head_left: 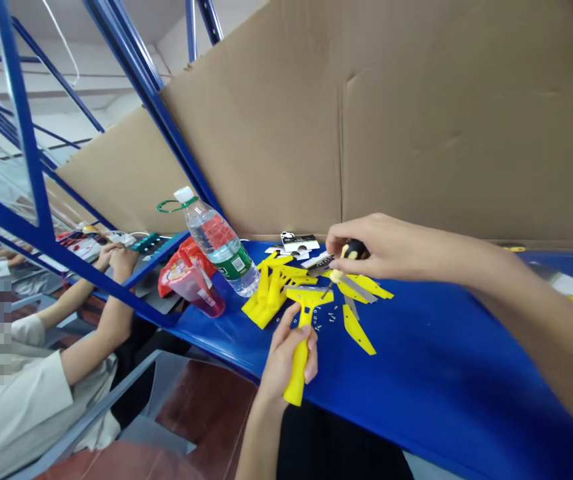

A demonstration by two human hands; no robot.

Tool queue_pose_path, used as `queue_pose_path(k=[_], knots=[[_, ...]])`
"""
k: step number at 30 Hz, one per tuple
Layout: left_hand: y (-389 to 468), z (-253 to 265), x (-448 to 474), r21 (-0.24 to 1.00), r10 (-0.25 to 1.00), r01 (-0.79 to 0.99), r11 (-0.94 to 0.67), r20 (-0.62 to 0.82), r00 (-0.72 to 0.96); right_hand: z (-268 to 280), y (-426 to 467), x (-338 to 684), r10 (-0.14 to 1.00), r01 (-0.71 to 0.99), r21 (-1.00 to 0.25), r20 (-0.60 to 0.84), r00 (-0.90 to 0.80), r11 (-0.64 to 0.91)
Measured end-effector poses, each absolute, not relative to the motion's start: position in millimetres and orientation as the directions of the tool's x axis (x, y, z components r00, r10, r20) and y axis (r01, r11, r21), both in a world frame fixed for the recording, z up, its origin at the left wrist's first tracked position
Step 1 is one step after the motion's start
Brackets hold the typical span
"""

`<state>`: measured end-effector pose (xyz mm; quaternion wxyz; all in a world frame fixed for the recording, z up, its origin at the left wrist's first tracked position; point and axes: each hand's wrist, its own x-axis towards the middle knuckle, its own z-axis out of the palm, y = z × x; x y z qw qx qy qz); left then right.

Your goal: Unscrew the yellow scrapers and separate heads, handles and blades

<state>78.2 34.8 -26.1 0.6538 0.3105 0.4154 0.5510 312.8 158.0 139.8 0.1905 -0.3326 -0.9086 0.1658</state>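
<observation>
My left hand (286,347) is wrapped round the yellow handle of a scraper (297,373), its wide head pointing away from me. In my right hand (366,243) is a screwdriver (355,250) with a black and yellow handle; its tip is close to the right end of the scraper head, and I cannot tell whether it touches. Several yellow handles (266,297) lie in a pile just left of the scraper head. Flat yellow pieces (359,330) and grey metal blades (361,289) lie on the right. Small screws (319,319) are scattered beside the scraper.
A water bottle (221,243) and a pinkish cup (201,293) stand on the blue table (416,373) at the left, near a red bag (186,257). Black and white cards (299,244) lie by the cardboard wall (416,120). Left of a blue metal frame (21,120) sits another person (41,387).
</observation>
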Motion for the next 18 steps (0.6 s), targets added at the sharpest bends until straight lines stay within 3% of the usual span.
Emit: queue_pose_path(k=[7, 18], knots=[[33.2, -23.8, 71.5, 0.827, 0.958, -0.484, 0.286, -0.230, 0.173, 142.2, 146.7, 309.2, 0.685, 0.556, -0.419, 0.279, -0.673, 0.718], [30.6, -22.8, 75.2, 0.817, 0.980, -0.545, 0.189, -0.187, 0.060, 145.7, 139.5, 308.0, 0.638, 0.518, -0.386, 0.320, -0.701, 0.763]])
